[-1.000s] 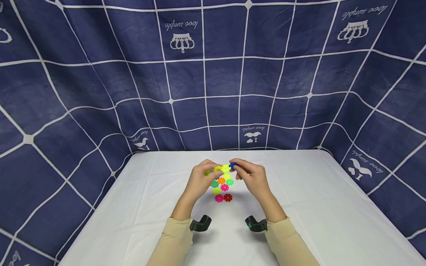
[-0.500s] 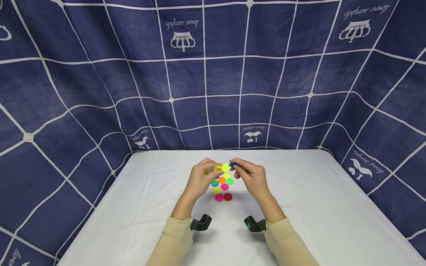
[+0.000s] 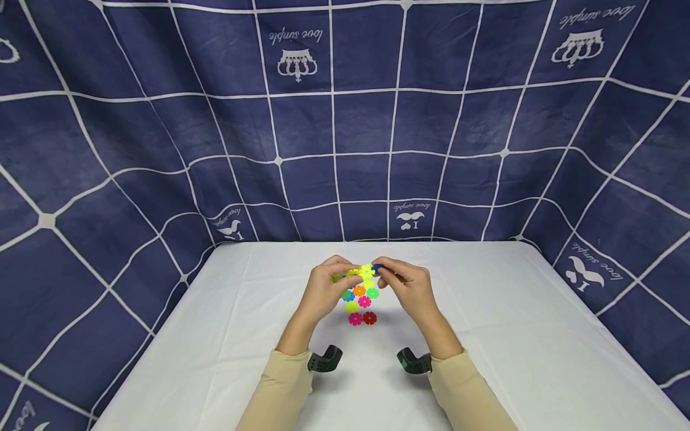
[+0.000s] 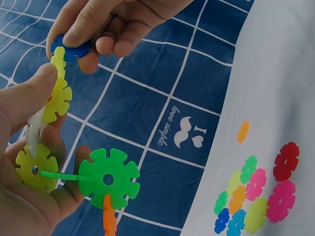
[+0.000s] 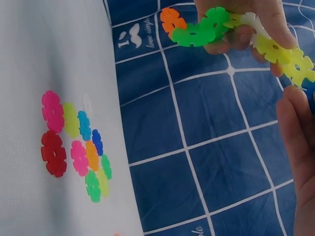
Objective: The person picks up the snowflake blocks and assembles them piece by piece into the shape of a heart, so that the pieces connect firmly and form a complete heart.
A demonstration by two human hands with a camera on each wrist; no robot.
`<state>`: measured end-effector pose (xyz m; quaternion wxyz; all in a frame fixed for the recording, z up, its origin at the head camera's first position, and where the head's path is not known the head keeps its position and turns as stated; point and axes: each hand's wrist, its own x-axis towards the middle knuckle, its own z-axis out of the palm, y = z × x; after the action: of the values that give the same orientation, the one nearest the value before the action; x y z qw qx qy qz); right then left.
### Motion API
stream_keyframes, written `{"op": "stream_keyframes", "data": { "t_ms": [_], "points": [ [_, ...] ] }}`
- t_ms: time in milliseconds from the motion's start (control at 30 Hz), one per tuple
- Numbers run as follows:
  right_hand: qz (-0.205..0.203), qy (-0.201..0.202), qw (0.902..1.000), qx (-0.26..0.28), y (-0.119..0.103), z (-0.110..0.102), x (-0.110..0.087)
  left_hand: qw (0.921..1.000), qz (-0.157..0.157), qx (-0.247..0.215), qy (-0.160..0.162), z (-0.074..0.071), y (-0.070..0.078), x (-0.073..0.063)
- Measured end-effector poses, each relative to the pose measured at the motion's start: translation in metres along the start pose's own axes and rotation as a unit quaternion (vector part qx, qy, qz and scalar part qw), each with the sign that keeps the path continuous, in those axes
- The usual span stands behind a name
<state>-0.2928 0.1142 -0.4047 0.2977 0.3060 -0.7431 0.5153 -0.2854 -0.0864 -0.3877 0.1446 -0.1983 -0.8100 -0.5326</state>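
Both hands are raised over the white table, joined by a chain of notched plastic snowflake discs. With thumb and fingers, my left hand [image 3: 323, 291] grips the chain by its yellow disc [image 4: 60, 101] and a white one beside it. Below that hand, a green disc [image 4: 115, 169] and an orange disc [image 4: 109, 219] hang from the chain's other end. My right hand [image 3: 411, 287] pinches a blue disc [image 4: 73, 53] between thumb and fingers. The blue disc meets the end yellow disc [image 5: 298, 68] edge to edge, at an angle; their slots are partly hidden by the fingertips.
Loose discs lie in a cluster below the hands, among them a red disc [image 3: 369, 318], a pink disc [image 3: 355, 319] and an orange disc [image 3: 359, 291]. Behind the white tablecloth [image 3: 259, 335] hangs a blue checked curtain [image 3: 356, 126].
Both hands keep almost the same place and grip on the chain and the blue disc. The head view has tilted very slightly.
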Motion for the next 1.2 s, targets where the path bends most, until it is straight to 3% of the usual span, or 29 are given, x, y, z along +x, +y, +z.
{"op": "stream_keyframes", "data": {
  "t_ms": [367, 933, 1200],
  "points": [
    [0.050, -0.010, 0.9987, 0.003, -0.0006, -0.0023, 0.0001, 0.9997, -0.002, 0.023, 0.009, 0.0009, -0.0003, 0.0004],
    [-0.003, 0.025, 0.9996, -0.009, -0.0016, 0.0046, -0.0008, 0.9992, 0.027, 0.027, 0.010, -0.0017, 0.0008, 0.0005],
    [-0.022, 0.016, 0.9996, -0.004, -0.0021, 0.0061, -0.0002, 0.9994, 0.032, 0.013, -0.003, -0.0031, 0.0007, 0.0012]
  ]
}}
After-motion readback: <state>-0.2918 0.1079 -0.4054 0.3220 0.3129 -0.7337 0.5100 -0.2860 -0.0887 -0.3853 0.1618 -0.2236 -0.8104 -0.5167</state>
